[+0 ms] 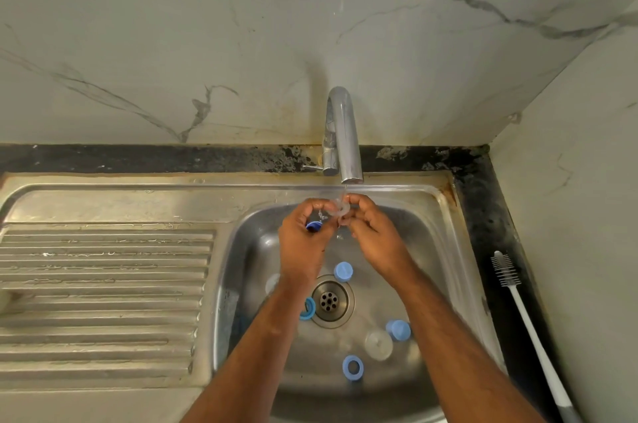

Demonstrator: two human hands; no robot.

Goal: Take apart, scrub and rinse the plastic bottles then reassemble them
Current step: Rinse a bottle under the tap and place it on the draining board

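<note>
You pinch a small clear ring [340, 210] between both hands, left hand [305, 239] also curled round a blue cap [313, 226] and right hand [374, 232], right under the tap [345, 146] so water rinses it, other blue parts [343, 271] waiting in the sink [448, 250].

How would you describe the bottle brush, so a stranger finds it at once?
Start at the steel sink and go to the dark counter strip along its right side, by the wall. The bottle brush lies there, long and white with bristles at its far end, the only thing outside the basin.
</note>
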